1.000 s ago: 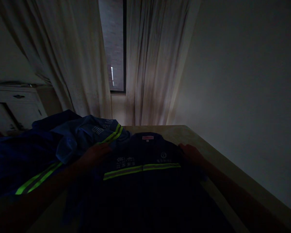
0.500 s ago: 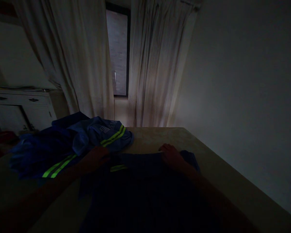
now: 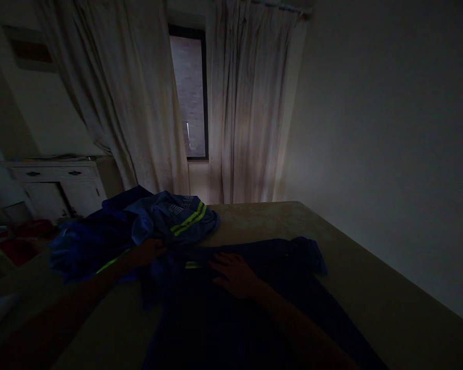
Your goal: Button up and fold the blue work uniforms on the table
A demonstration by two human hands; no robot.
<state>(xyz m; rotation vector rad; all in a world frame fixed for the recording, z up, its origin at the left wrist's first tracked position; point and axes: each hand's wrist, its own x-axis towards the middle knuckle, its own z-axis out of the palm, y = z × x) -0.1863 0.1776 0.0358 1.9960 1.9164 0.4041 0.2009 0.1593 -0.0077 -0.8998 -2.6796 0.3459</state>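
A dark blue work garment with a small yellow-green strip lies spread on the table in front of me. My right hand rests palm down on its upper part, fingers spread. At the garment's upper left corner, my left hand has its fingers bent in on the cloth, and the blue fabric just beneath is blurred. Dim light hides much of the left fingers' detail. Beyond my left hand sits a crumpled heap of blue workwear with yellow-green reflective stripes and pale lettering.
The pale patterned table runs back towards the curtains and a narrow window. A bare wall stands along the right. On the left are a white cabinet and red items beside the table.
My right hand has moved left and nearer to me across the garment, from its upper edge. The left hand stays at the upper left corner. The view has shifted slightly.
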